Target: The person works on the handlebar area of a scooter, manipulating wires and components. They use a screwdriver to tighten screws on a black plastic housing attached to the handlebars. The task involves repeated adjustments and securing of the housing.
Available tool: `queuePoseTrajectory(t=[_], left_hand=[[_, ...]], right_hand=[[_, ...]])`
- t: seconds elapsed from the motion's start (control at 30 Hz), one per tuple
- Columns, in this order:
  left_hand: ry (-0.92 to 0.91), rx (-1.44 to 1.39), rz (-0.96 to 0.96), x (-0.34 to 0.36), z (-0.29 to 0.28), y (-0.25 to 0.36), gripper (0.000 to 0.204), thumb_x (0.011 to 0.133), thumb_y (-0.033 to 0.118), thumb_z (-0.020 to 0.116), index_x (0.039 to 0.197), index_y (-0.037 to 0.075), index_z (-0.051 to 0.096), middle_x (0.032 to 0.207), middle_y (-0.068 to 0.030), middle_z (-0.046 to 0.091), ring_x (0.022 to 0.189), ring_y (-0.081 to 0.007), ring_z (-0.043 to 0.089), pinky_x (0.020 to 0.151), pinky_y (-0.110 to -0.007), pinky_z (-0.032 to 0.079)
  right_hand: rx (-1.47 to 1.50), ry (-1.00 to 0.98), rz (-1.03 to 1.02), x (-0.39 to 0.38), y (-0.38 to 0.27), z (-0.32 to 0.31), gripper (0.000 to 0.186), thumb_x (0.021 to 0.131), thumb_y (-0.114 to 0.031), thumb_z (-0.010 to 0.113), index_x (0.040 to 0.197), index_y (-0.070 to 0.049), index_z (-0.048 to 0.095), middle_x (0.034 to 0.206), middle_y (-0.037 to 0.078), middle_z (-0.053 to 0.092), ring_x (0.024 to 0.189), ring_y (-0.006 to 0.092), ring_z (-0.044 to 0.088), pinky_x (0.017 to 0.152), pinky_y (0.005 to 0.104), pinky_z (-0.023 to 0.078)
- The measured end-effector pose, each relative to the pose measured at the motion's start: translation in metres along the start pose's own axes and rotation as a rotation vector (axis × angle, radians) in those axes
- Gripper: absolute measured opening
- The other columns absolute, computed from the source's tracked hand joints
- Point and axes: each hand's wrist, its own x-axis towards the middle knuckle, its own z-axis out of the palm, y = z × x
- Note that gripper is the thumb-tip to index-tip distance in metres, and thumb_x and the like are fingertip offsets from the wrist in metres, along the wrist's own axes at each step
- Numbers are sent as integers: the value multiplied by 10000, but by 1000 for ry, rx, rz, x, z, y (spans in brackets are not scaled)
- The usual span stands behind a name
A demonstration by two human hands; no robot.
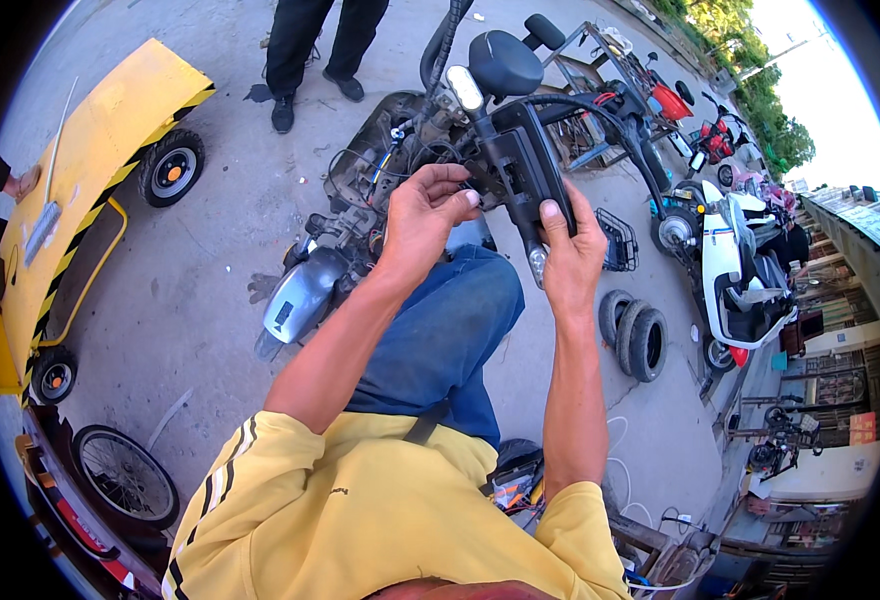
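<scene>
Looking down, head view: a person in a yellow short-sleeved shirt [360, 510] and blue trousers [450, 330] is working with both bare hands on a stripped scooter.
Left hand: the left hand [425, 210] is curling its fingers narrowly against the left edge of the black plastic handlebar panel [525, 170], fingertips touching it among the exposed wires; whether they are pinching anything I cannot tell.
Right hand: the right hand [572, 250] is gripping the lower right side of the same panel, thumb lying on its face and the fingers wrapping behind it.
Panel position: the handlebar panel is sitting at the top of the dismantled grey scooter [360, 230], between the two hands, just below a round black mirror [505, 62] and a small oval lamp [465, 88].
Scooter: its body covers are off and cables are showing; the grey front part is pointing toward the lower left over the concrete ground [200, 270].
Left surroundings: a yellow cart with black hazard stripes and small black wheels [90, 180] is standing well apart on the left; a spoked wheel [125, 475] is lying near the lower left edge.
Right surroundings: three black tyres [632, 335] are leaning together near the right forearm, and a white scooter [730, 260] is parked beyond them.
Background: another person's dark trouser legs and shoes [315, 60] are standing at the top.
</scene>
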Motion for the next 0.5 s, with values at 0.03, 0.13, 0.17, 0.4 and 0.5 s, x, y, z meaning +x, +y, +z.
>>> queuePoseTrajectory(t=[0.03, 0.13, 0.17, 0.4, 0.5], left_hand=[[-3, -32, 3, -3, -4, 1, 371, 973, -11, 712, 1329, -61, 621, 1094, -123, 723, 931, -180, 732, 862, -315, 631], [-49, -82, -13, -7, -9, 4, 350, 978, 9, 721, 1313, -53, 642, 1102, -129, 736, 944, -181, 742, 887, -324, 643], [-79, -92, -21, -7, -9, 5, 349, 978, 13, 724, 1311, -54, 645, 1104, -134, 742, 948, -183, 745, 891, -324, 643], [-93, -139, -21, -2, -4, 3, 319, 958, 45, 760, 1251, -66, 699, 1061, -132, 767, 909, -156, 735, 846, -309, 623], [-116, -126, -16, -4, -2, 5, 303, 958, 34, 758, 1236, -73, 705, 1072, -136, 763, 901, -156, 735, 842, -312, 629]], right_hand=[[-12, 4, -5, 0, 3, -1, 391, 1061, -122, 664, 1397, 74, 633, 1173, 101, 732, 1039, 126, 651, 918, 282, 540], [-9, 2, -11, -1, 6, 0, 392, 1060, -123, 665, 1397, 76, 633, 1170, 101, 733, 1031, 126, 653, 912, 280, 541], [-1, -1, -11, -2, 7, 1, 392, 1060, -123, 664, 1397, 76, 633, 1169, 102, 734, 1028, 126, 654, 911, 279, 542], [-8, -13, -1, -3, 0, 3, 387, 1061, -120, 655, 1392, 80, 632, 1167, 110, 739, 1015, 134, 666, 915, 284, 544], [-11, -18, -4, -4, 4, 3, 389, 1060, -118, 655, 1394, 80, 630, 1174, 115, 739, 1030, 135, 666, 922, 287, 545]])
